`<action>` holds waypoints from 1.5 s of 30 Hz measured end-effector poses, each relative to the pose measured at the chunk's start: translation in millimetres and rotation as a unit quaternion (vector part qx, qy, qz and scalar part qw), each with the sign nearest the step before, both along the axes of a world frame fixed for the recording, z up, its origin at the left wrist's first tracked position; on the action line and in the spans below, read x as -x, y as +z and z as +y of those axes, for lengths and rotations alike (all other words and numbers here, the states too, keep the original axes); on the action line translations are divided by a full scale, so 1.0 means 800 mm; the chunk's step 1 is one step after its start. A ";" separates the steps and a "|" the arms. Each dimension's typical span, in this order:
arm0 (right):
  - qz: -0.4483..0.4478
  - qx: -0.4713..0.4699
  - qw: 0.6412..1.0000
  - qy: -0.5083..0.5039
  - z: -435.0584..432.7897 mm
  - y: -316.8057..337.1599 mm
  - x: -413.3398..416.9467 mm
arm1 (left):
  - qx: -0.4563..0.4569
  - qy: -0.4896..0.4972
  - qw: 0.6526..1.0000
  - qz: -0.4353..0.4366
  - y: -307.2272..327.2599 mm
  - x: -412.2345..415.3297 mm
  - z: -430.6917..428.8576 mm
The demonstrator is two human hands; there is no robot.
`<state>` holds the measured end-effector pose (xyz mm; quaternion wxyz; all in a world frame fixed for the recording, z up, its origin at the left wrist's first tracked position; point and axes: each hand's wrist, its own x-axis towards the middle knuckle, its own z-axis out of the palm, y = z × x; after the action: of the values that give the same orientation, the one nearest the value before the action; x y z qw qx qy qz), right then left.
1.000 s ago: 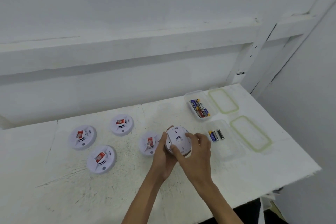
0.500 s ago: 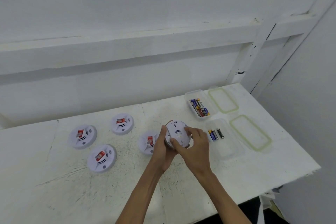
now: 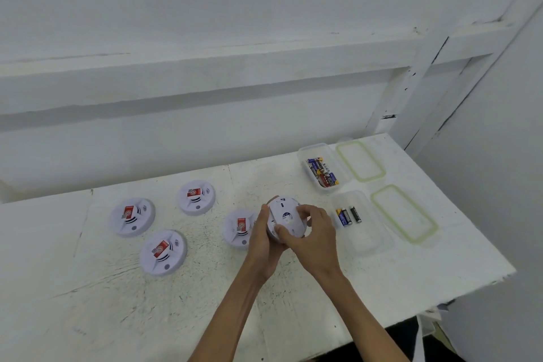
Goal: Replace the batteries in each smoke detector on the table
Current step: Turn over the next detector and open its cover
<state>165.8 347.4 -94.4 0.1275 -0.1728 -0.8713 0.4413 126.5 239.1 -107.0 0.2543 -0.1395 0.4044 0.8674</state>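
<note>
Detector (image 3: 286, 216) raised slightly; left hand (image 3: 264, 241) cups, right hand (image 3: 316, 233) fingers (image 3: 305, 209) pinch.

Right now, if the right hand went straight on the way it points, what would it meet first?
The round white smoke detector, which the right hand grips with the left hand. Beyond it the white table looks free, though depth is unclear.

Smoke detector (image 3: 286, 216) between both hands (image 3: 264, 241) (image 3: 316, 232)
</note>
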 end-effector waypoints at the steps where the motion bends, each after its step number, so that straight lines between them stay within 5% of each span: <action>1: -0.026 0.001 1.000 0.006 0.001 0.004 0.002 | 0.001 0.004 1.000 0.008 0.002 -0.001 0.001; 7: -0.091 -0.033 0.995 0.019 0.009 0.029 0.024 | -0.009 -0.003 1.000 0.001 0.009 0.007 0.009; 38: -0.051 -0.012 0.991 0.124 0.043 -0.007 0.016 | 0.060 -0.077 0.995 0.022 -0.025 0.008 -0.003; 45: -0.040 -0.026 0.996 0.070 0.028 -0.016 0.007 | -0.013 -0.024 1.000 -0.007 -0.027 0.016 -0.001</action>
<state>160.1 369.8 -106.9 0.0658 -0.1259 -0.8968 0.4189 113.8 238.3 -128.9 0.2796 -0.1321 0.3948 0.8652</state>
